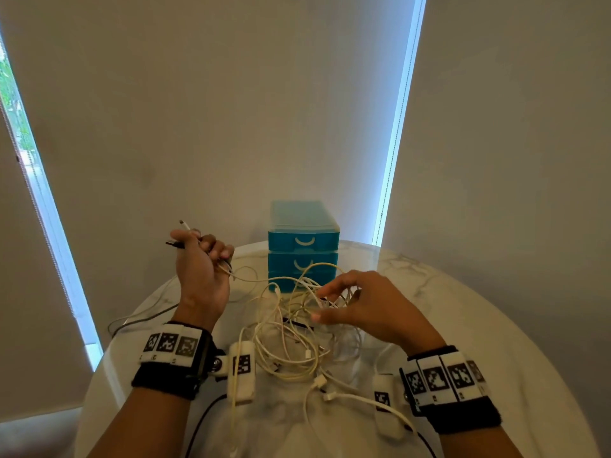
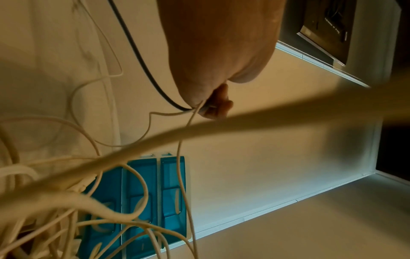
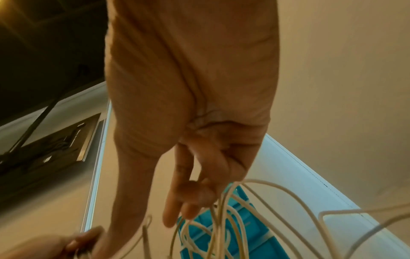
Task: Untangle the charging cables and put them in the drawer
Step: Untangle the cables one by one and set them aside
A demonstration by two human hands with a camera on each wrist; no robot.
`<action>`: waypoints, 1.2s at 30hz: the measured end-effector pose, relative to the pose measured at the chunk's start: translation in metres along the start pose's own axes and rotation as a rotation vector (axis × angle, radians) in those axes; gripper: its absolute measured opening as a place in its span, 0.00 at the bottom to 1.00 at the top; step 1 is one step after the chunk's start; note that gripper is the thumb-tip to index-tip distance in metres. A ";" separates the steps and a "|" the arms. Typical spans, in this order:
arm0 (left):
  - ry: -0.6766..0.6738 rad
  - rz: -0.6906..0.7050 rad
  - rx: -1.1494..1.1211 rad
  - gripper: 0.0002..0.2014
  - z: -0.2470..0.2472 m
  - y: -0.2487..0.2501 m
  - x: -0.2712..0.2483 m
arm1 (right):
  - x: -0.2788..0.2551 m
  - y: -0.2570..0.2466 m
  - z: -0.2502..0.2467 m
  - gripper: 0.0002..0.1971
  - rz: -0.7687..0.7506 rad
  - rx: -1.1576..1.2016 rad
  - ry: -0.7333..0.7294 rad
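Cables (image 1: 297, 325) lie knotted at frame centre on the worktop (image 1: 463, 309), running leftward to the left hand (image 1: 201, 269), which grips their plug ends. Right hand (image 1: 367, 309), fingers loosely spread in the loops, is nearer the knot; the closed drawer unit (image 1: 304, 246) stands just behind.

No words, brands or numbers can be read; the wristbands (image 1: 172, 346) carry only black-and-white square code markers, and print on the dark wall panel (image 2: 328, 26) is too blurred

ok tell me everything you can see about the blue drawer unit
The blue drawer unit is a small translucent teal plastic box with three stacked drawers, each with a pale curved handle, under a frosted paler top. It stands upright at the far side of the marble table, all drawers closed. Loops of the white cables hang across its lower front; neither hand touches it.
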State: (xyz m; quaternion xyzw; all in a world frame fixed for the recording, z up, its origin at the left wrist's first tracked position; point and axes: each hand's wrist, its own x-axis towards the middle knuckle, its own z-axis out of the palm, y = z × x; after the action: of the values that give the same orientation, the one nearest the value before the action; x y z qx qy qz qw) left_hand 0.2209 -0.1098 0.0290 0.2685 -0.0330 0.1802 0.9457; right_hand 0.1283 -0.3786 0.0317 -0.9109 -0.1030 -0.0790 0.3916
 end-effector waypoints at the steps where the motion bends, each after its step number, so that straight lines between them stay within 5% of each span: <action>1: -0.005 0.006 0.036 0.21 -0.001 0.001 0.000 | 0.002 0.002 0.003 0.18 -0.002 -0.090 -0.014; 5: -0.072 0.022 0.286 0.21 0.002 0.003 -0.007 | 0.007 0.004 0.005 0.07 -0.084 -0.013 0.171; 9: -0.385 -0.095 0.824 0.33 0.016 -0.003 -0.036 | 0.005 -0.004 -0.002 0.10 -0.126 0.384 0.491; 11: -0.566 -0.135 1.083 0.29 0.024 -0.008 -0.051 | 0.003 -0.011 -0.001 0.12 -0.097 0.587 0.483; 14: -0.782 -0.159 1.233 0.11 0.033 -0.016 -0.066 | 0.003 -0.017 0.005 0.12 -0.049 0.781 0.362; 17: -0.884 -0.194 1.291 0.10 0.033 -0.021 -0.070 | 0.004 -0.021 0.008 0.11 -0.049 0.941 0.282; 23: -0.883 -0.076 1.286 0.10 0.030 -0.027 -0.067 | 0.005 -0.020 0.006 0.13 -0.057 0.969 0.261; 25: -0.786 -0.023 1.216 0.07 0.031 -0.023 -0.066 | 0.004 -0.017 0.001 0.14 -0.012 0.930 0.229; 28: -0.528 0.059 1.075 0.12 0.032 -0.018 -0.062 | 0.003 -0.010 -0.004 0.14 0.017 0.591 0.164; 32: -0.355 0.090 0.843 0.15 0.031 -0.015 -0.054 | 0.003 -0.003 0.001 0.17 -0.015 0.174 0.056; 36: -0.274 0.097 0.753 0.22 0.026 -0.018 -0.046 | 0.006 0.003 0.005 0.08 -0.023 0.047 0.270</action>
State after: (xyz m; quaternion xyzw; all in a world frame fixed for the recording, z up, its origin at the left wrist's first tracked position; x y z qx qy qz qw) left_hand 0.1853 -0.1522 0.0345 0.6160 -0.1030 0.1866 0.7584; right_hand 0.1353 -0.3763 0.0278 -0.8813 -0.0618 -0.2030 0.4222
